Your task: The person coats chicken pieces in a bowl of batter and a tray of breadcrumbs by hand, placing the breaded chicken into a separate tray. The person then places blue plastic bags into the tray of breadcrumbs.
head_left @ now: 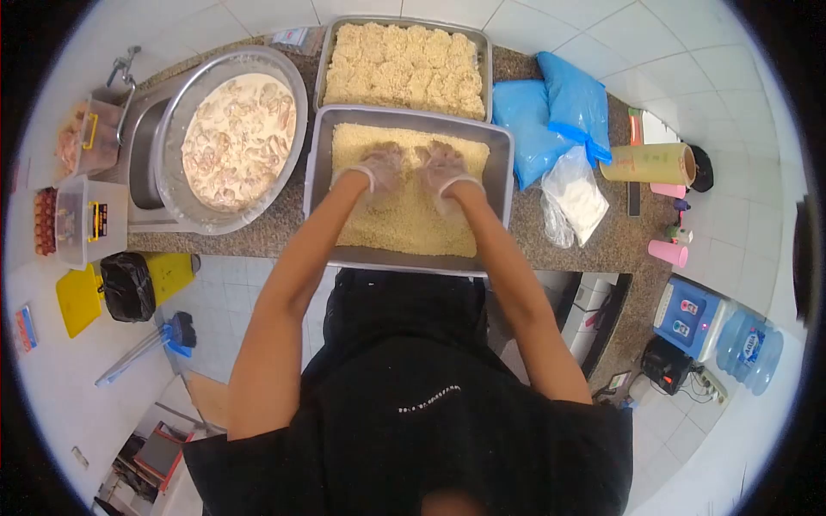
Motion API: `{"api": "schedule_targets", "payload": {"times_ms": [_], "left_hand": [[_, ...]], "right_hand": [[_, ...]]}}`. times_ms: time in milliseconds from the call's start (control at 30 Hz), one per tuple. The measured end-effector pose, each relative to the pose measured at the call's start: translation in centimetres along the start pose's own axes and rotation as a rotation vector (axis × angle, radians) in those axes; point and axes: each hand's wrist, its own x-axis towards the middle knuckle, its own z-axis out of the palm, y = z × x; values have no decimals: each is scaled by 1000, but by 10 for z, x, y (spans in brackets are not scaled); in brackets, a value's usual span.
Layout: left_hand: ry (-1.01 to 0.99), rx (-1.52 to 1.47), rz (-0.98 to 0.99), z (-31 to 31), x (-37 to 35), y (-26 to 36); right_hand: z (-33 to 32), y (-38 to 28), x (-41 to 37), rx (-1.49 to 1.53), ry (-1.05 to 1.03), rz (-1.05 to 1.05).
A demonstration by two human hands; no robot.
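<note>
My left hand (pixel 383 166), in a clear plastic glove, is down in the pale breadcrumbs (pixel 404 225) in a deep grey tub (pixel 508 185). Beside it, with a small gap between, my right hand (pixel 442 167) is gloved the same way and also pressed into the crumbs. Crumbs coat the fingers of both hands, which look curled in. Whatever lies under or within them is hidden. Behind the tub, a metal tray (pixel 489 73) holds rows of crumb-coated pieces (pixel 404 69). On the left, a large metal basin (pixel 297 86) contains raw-looking meat pieces in creamy white batter (pixel 237 142).
Blue plastic bags (pixel 572 95) and a clear bag of white powder (pixel 578 202) lie right of the tub. Farther right are a cling-film roll (pixel 645 163) and pink cups (pixel 668 252). A sink (pixel 146 155) and clear plastic boxes (pixel 82 222) are on the left.
</note>
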Motion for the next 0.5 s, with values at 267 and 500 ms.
{"api": "schedule_targets", "payload": {"times_ms": [267,500], "left_hand": [[208,-280,-58,-23,-74,-2],[901,-274,197,2,-114,37]], "right_hand": [[-19,38,-35,231,156,-159],[-34,-26,-122,202,503,-24]]}}
